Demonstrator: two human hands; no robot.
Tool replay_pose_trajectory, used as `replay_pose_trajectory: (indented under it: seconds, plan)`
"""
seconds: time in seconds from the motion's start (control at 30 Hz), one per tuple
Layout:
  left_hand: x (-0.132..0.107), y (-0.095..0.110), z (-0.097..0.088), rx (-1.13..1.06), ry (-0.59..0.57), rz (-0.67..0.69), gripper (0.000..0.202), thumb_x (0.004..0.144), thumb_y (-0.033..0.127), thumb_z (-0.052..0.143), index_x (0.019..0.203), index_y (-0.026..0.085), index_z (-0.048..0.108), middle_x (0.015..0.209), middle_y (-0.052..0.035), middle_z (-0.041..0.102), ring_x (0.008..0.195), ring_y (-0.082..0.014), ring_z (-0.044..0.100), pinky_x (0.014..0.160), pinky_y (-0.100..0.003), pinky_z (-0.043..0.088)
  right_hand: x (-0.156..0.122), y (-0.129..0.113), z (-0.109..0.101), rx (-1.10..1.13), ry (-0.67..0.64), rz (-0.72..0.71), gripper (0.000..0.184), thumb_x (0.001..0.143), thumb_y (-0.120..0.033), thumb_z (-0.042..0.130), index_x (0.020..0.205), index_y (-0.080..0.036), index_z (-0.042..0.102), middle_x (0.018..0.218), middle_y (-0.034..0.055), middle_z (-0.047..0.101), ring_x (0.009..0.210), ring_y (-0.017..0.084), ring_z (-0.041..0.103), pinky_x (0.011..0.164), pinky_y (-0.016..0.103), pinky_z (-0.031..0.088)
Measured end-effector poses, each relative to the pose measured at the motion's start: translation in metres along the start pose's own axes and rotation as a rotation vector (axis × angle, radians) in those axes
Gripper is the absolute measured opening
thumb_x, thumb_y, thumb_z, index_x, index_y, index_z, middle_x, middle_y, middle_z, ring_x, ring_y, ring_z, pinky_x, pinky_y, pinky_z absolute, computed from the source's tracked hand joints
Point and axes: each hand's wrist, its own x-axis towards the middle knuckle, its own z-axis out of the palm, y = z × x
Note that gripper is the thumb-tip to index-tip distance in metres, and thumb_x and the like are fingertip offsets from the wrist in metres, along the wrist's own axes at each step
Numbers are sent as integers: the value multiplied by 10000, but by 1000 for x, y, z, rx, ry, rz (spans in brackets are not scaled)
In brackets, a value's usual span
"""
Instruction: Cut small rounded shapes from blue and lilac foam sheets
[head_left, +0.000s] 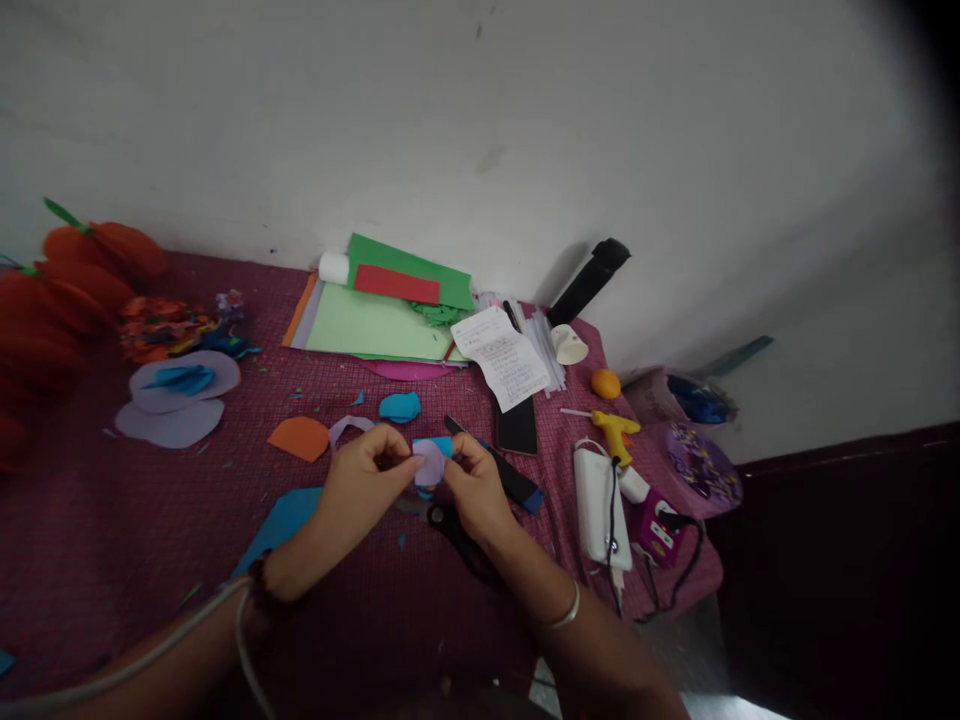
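Between my two hands is a small round lilac foam piece (429, 464) with a blue foam piece (442, 445) behind it. My left hand (373, 470) pinches the lilac piece at its left edge. The fingers of my right hand (474, 482) close on the right side, where the blue piece meets the lilac one. Scissors (442, 517) with black handles lie under my hands, partly hidden. A small stack of blue cutouts (400, 406) sits just beyond. Left of my hands are an orange half-round piece (300, 438) and a curved lilac offcut (349, 426).
Coloured sheets (367, 325) lie by the wall, near a handwritten paper (502, 352) and a phone (517, 428). Right stand a yellow glue gun (616, 434), a white power bank (600, 505) and a purple socket box (661, 535) with cords. Orange pumpkin-like shapes (67, 300) fill the left.
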Motion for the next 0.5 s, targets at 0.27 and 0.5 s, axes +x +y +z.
replay_pose_trajectory:
  seconds: [0.27, 0.5]
  plan:
    - [4, -1, -4, -93, -160, -56, 170, 655, 265, 690, 574, 195, 558, 544, 57, 508, 494, -101, 441, 473, -216, 333, 2, 0, 2, 174, -60, 100, 258, 652, -309, 804, 682, -191, 577, 588, -56, 588, 498, 88, 512, 503, 209, 439]
    - [3, 3, -8, -229, -324, -317, 188, 647, 302, 696, 591, 206, 544, 419, 81, 415, 343, -61, 300, 366, -205, 175, 0, -5, 4, 127, -120, 209, 331, 641, -399, 807, 686, -200, 546, 563, -64, 572, 473, 90, 516, 485, 215, 452]
